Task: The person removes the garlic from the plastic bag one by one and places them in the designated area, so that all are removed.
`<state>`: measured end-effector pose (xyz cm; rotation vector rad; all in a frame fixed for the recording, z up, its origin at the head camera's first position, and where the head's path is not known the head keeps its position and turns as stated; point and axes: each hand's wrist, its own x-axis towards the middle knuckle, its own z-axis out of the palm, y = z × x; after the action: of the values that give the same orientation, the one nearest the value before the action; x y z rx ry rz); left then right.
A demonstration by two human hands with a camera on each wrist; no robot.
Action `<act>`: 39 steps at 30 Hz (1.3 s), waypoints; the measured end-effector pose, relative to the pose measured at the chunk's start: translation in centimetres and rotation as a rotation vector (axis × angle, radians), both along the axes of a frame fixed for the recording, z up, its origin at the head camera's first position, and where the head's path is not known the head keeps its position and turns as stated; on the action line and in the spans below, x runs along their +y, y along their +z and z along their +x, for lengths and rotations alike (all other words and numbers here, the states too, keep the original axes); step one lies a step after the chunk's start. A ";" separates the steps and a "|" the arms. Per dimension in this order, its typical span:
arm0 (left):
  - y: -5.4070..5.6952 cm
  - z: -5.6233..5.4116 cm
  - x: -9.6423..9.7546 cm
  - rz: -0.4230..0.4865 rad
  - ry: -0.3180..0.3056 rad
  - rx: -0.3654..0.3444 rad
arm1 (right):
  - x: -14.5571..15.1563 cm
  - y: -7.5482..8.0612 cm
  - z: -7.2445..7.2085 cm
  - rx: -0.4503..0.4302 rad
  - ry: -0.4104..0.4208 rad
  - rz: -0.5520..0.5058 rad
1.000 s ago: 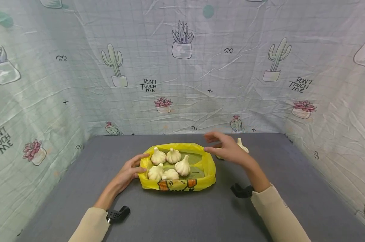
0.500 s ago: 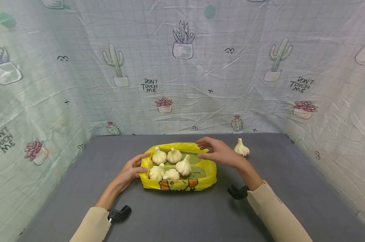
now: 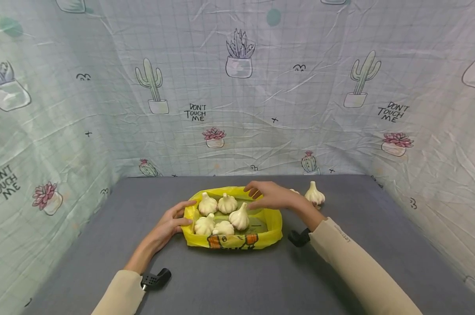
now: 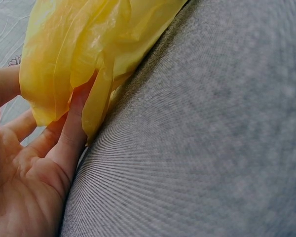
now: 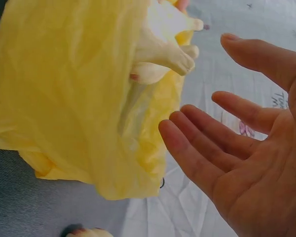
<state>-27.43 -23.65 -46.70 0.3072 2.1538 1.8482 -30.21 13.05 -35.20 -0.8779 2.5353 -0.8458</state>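
Observation:
A yellow plastic bag (image 3: 233, 240), its mouth opened upward, sits on the grey table holding several garlic bulbs (image 3: 239, 216). My left hand (image 3: 168, 225) grips the bag's left end; the left wrist view has the yellow film (image 4: 89, 49) between thumb and fingers, some fingertips hidden in its folds. Over the bag's back right rim hovers my right hand (image 3: 270, 195), fingers spread and slightly bent. Nothing lies in its palm in the right wrist view, where garlic necks (image 5: 172, 59) poke from the bag close to the fingertips.
Behind my right wrist, a loose garlic bulb (image 3: 314, 194) stands on the grey table (image 3: 237, 280). Another bulb (image 3: 294, 191) is mostly hidden by that wrist. A printed cloth (image 3: 276, 87) hangs around the back and sides.
My right hand has moved left from beside the loose garlic to above the bag, uncovering one bulb. My left hand keeps its place at the bag's left end.

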 end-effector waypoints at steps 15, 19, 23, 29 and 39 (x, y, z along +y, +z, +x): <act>0.0 0.0 0.0 -0.019 0.018 -0.009 | -1.6 -0.4 -3.2 -0.250 0.110 0.082; 0.0 -0.1 0.0 -0.017 0.009 -0.011 | -1.7 -0.6 -3.6 -0.346 0.109 0.091; 0.0 -0.1 0.1 -0.011 0.006 -0.011 | -2.1 -0.9 -3.9 -0.449 0.074 0.104; -0.1 0.0 -0.1 -0.009 0.006 -0.005 | -3.0 -1.6 -4.1 -0.563 -0.002 0.095; -0.2 -0.1 -0.1 0.004 -0.005 0.002 | -3.8 -2.0 -3.7 -0.542 -0.026 0.120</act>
<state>-27.56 -23.71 -46.93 0.3153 2.1498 1.8501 -33.91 9.28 -37.24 -0.4923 2.0973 -0.7984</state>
